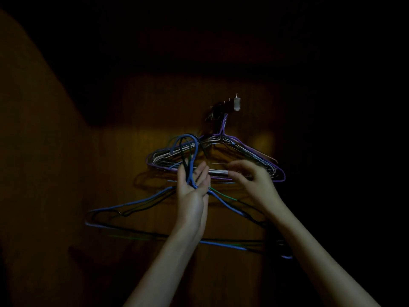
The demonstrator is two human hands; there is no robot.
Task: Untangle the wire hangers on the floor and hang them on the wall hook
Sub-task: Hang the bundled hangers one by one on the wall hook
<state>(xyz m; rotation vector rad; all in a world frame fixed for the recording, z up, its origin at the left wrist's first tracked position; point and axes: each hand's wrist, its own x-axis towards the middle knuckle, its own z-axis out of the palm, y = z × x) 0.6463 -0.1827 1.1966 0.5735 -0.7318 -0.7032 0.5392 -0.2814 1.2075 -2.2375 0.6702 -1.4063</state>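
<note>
A bundle of wire hangers (250, 151), purple, white and dark, hangs from the wall hook (236, 104) on a dim wooden wall. My left hand (193, 185) holds the necks of a second bunch of blue, black and green hangers (132, 207); its fingers look fairly straight, palm up, with the necks lying across the palm. Their hook ends (188, 140) rise above my fingers, to the left of the wall hook. My right hand (252, 176) has curled fingers pinching the bottom bars of the hanging bundle.
The room is very dark. A wooden wall panel (137, 151) fills the middle. A large dim curved surface (33, 151) stands at the left. A row of small pegs (223, 103) sits beside the wall hook.
</note>
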